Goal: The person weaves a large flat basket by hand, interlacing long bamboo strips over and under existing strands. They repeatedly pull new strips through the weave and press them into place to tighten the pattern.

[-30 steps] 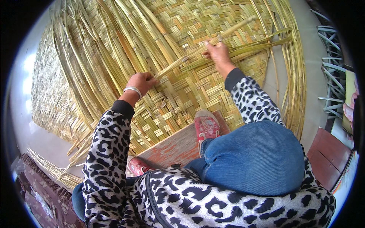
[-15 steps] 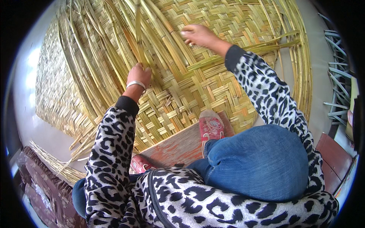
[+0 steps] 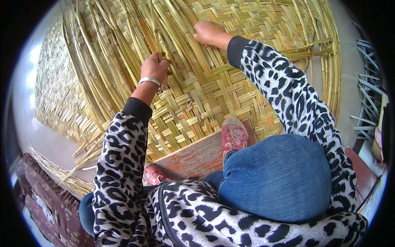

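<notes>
A mat of flat, yellow-green reed strips [image 3: 222, 92] lies in front of me, woven close to my feet and farther off. Many long loose strips [image 3: 92, 78] run away from me across its left part. My left hand [image 3: 154, 68] is closed on a reed strip [image 3: 155, 31] that rises from its fingers toward the far edge. Farther forward and to the right, my right hand [image 3: 209, 33] is closed on another wide strip [image 3: 184, 11]; its fingertips are partly hidden. Beside it, a few crosswise strips [image 3: 300, 52] extend to the right, their ends loose.
My red shoe [image 3: 234, 136] rests by a worn wooden board [image 3: 189, 158] at the mat's near edge. A bundle of thin reeds [image 3: 61, 175] and a brown patterned cloth [image 3: 49, 206] lie at the left. Grey metal bars [image 3: 366, 90] stand at the right.
My right hand has come down from above the mat onto a lengthwise strip and closed on it. My left hand has shifted slightly forward and right, still holding a strip.
</notes>
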`<state>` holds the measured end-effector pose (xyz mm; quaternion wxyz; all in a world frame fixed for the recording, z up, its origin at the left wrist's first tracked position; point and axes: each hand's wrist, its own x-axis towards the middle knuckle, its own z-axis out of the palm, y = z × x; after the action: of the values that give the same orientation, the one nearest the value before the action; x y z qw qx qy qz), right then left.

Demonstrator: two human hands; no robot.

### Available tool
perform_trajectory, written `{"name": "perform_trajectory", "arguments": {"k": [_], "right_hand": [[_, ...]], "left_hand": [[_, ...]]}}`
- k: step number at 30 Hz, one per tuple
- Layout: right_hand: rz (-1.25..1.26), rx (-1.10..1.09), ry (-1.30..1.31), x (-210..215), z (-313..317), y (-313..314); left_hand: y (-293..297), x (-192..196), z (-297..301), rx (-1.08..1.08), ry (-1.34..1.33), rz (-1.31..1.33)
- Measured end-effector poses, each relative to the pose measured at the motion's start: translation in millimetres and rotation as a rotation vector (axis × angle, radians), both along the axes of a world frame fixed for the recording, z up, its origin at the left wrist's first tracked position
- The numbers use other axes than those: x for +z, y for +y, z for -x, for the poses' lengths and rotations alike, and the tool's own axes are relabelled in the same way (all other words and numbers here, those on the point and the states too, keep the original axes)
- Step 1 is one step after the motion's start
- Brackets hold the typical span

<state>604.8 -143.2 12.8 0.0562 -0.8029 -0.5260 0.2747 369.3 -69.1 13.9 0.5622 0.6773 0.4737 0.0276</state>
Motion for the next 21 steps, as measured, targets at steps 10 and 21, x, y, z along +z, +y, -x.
{"name": "perform_trajectory", "arguments": {"k": [10,21], "right_hand": [[-0.120,0.054,-0.092,0.2,-1.1,-8.4],[-0.021,-0.079,0.098,-16.1,-6.9,4.9]], "left_hand": [[16.7,14.9,-28.0,-0.263,0.469,-0.190],[11.6,14.8,7.9,0.284,-0.321,0.404]]}}
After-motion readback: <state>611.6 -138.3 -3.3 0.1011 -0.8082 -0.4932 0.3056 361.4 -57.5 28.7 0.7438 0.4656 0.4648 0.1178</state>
